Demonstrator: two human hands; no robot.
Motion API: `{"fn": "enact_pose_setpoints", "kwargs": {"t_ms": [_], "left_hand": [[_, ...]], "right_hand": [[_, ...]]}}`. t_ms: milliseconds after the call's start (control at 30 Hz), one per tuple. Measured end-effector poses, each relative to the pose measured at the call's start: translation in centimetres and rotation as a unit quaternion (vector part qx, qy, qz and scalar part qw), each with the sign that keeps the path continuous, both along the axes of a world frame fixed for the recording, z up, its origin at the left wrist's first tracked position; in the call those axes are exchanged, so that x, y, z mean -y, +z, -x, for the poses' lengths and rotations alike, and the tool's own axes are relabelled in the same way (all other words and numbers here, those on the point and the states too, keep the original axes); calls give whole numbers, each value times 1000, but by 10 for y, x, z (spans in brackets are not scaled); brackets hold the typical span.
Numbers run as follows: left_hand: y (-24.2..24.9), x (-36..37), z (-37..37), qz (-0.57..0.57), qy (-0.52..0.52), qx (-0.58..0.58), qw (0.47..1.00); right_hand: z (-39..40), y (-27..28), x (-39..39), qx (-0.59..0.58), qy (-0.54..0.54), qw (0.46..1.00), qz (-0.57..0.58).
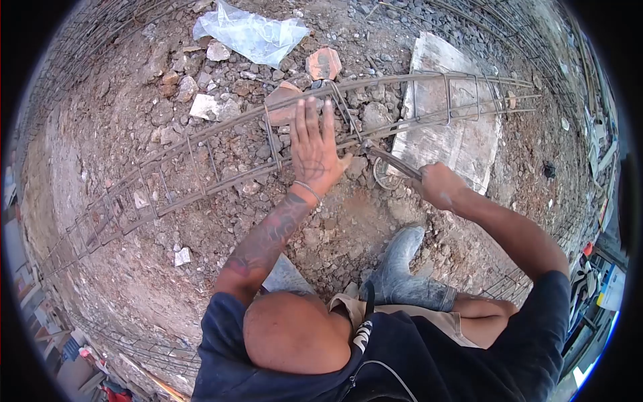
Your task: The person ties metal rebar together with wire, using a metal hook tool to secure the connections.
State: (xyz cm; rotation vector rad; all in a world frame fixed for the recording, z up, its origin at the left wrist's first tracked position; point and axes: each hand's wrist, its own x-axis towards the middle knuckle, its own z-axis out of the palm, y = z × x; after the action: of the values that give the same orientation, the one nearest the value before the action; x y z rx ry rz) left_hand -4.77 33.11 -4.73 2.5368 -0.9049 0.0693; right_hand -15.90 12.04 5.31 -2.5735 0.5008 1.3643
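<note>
While left hand (313, 151) braces rebar cage (375, 81), fingers slightly spread | right hand (442, 186) clasps pincer-like tool (396, 163), board's (462, 149) left edge | likely joint-tightening; calls for firm bracing

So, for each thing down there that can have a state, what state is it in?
Left hand: open, fingers laid across the steel cage.
Right hand: closed around the tool's handles.
Tool: head at the cage; whether its jaws are shut, I can't tell.
Steel cage: assembled, right end over the board.
Board: flat, dirty.
Plastic sheet: crumpled.
Boot: worn, dusty.
</note>
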Motion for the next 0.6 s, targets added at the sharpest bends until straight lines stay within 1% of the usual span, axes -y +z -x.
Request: {"fn": "enact_pose_setpoints", "kwargs": {"t_ms": [33, 67, 133, 167, 233, 267, 333, 400, 467, 500, 533, 567, 600], "left_hand": [[-6, -4, -14, -46, 0, 16, 999], [-12, -2, -19, -47, 0, 15, 999], [-13, -2, -19, -105, 2, -37, 994], [-15, 0, -17, -121, 10, -20, 992], [-17, 1, -19, -115, 12, -26, 993], [-18, 0, -17, -113, 9, -32, 993], [-23, 1, -20, -117, 15, -22, 993], [-22, -2, -14, -127, 13, -19, 992], [-19, -2, -20, -114, 8, -44, 992], [-25, -2, -20, -120, 13, -22, 992], [-28, -2, -17, -115, 12, -27, 993], [-30, -1, -20, -79, 15, -32, 996], [-31, -1, -23, -45, 20, -39, 998]], "right_hand": [[-7, 3, 5, 0, 21, 1000, 5], [-16, 9, 10, -1, 21, 1000, 4], [-35, 22, 13, -21, 64, 998, 0], [-45, 23, 16, -24, 66, 998, 0], [-64, 29, 26, -23, 194, 981, 15], [-74, 32, 26, -48, 173, 983, 34], [-98, 38, 28, -63, 260, 963, 41], [-122, 39, 28, -98, 313, 944, 32], [-119, 36, 23, -115, 329, 937, 33], [-102, 36, 18, -128, 220, 967, 16], [-81, 36, 11, -138, 107, 985, 1], [-49, 27, 3, -114, -90, 988, -57], [-14, 9, -14, -95, -218, 965, -105]]}}
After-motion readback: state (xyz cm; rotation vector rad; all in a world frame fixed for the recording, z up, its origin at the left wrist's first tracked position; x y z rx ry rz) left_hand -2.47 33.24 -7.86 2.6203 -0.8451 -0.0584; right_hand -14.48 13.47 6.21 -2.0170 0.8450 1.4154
